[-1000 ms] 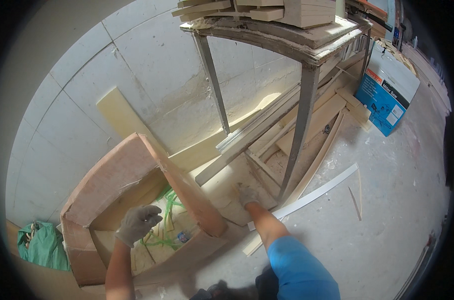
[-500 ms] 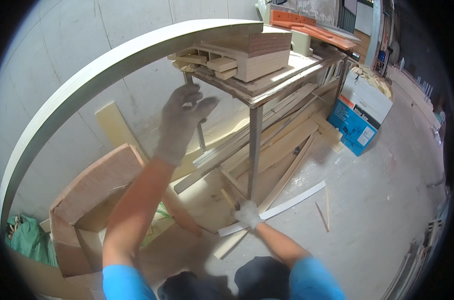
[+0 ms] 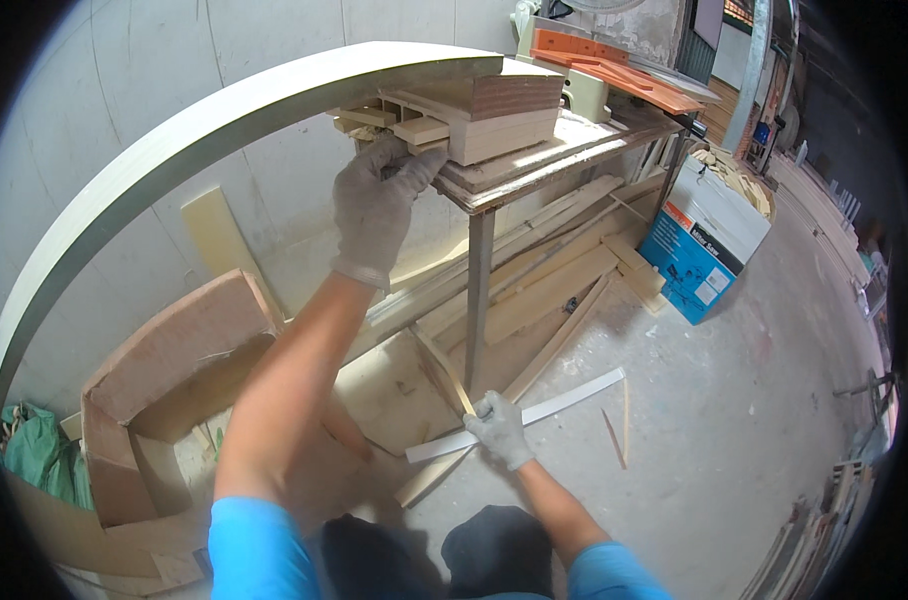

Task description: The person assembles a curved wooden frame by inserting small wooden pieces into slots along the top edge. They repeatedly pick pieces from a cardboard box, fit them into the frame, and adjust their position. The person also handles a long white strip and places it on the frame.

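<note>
My left hand, in a pale glove, is raised to the near left corner of the workbench. Its fingers and thumb close at the end of a short wooden block that juts from under a stack; the fingertips are partly hidden. On top rests the end of a long curved panel, arching down to the far left. Low by the bench leg, my gloved right hand is closed on the end of a thin wooden strip. A white strip lies on the floor beside it.
A curved wooden frame stands at the left, with a green sack beyond it. Long boards lie under the bench. To the right is a blue and white carton. Orange machine parts sit on the bench top.
My left hand has moved up to the blocks at the bench corner, its fingers closing in. My right hand stays low by the bench leg. The view has shifted slightly.
</note>
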The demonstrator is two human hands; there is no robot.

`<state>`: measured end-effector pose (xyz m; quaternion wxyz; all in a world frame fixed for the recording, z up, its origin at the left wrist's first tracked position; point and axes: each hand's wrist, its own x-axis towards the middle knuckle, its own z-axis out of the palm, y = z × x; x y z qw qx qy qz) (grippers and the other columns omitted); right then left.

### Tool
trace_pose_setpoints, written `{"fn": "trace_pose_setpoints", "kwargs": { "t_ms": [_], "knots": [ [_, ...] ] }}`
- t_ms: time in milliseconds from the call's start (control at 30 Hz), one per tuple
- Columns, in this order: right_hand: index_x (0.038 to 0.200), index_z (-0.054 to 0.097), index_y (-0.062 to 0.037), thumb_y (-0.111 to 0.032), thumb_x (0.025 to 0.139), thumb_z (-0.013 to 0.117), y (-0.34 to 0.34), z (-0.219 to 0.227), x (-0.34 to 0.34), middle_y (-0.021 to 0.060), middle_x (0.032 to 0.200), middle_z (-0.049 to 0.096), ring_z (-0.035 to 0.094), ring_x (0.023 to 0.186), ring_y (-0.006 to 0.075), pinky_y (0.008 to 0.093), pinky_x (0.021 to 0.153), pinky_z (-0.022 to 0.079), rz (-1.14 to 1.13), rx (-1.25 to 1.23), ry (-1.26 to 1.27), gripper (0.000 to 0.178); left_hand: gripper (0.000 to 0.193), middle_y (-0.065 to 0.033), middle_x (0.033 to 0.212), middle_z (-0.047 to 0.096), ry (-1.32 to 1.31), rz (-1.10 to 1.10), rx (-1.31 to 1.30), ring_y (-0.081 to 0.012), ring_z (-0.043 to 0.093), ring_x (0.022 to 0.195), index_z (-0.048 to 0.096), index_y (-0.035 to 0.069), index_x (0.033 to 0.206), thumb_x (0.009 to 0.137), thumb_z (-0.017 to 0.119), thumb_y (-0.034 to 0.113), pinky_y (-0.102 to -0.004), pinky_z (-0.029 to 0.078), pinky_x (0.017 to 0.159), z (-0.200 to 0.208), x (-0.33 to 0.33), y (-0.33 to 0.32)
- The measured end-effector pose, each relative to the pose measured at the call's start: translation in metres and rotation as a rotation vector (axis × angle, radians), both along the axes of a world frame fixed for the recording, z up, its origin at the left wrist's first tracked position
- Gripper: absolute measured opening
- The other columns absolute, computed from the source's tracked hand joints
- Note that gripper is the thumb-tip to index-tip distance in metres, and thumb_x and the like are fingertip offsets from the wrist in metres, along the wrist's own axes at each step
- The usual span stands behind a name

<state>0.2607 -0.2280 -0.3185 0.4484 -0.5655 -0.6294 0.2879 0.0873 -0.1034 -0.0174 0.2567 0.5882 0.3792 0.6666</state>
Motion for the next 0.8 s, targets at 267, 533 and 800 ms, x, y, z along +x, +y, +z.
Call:
{"fn": "trace_pose_setpoints", "kwargs": {
  "t_ms": [267,533,800],
  "knots": [
    [0.075,0.054,-0.0031,-0.012,0.074,0.077,-0.007,0.03,0.004,0.008,0.065,0.061,0.058,0.057,0.0161,0.032,0.055,0.049,-0.025,0.033,0.113,0.025,0.025,-0.0057,0.079,0.068,-0.122,-0.014,-0.041,-0.0109,0.057,0.067,0.07,-0.003,0.095,0.082,0.08,0.017,-0.0257,0.046,0.062,0.005,0.005,-0.001],
    [0.077,0.056,-0.0024,-0.011,0.075,0.076,-0.016,0.067,0.02,0.0056,0.067,0.06,0.057,0.059,0.0122,0.0288,0.057,0.049,-0.038,0.115,0.122,0.022,0.031,-0.0056,0.086,0.068,-0.112,-0.044,-0.043,-0.011,0.057,0.071,0.068,0.001,0.099,0.082,0.081,0.023,-0.0275,0.048,0.066,0.0,0.008,-0.004],
    [0.084,0.05,-0.003,0.0,0.079,0.073,-0.008,0.086,0.003,0.006,0.08,0.062,0.057,0.066,0.0084,0.0248,0.058,0.048,0.022,0.109,0.447,0.024,0.032,-0.0049,0.071,0.066,-0.1,-0.001,-0.091,-0.0109,0.058,0.065,0.068,0.0,0.087,0.073,0.087,0.021,-0.0245,0.047,0.06,0.007,0.008,0.004]
  ]
}}
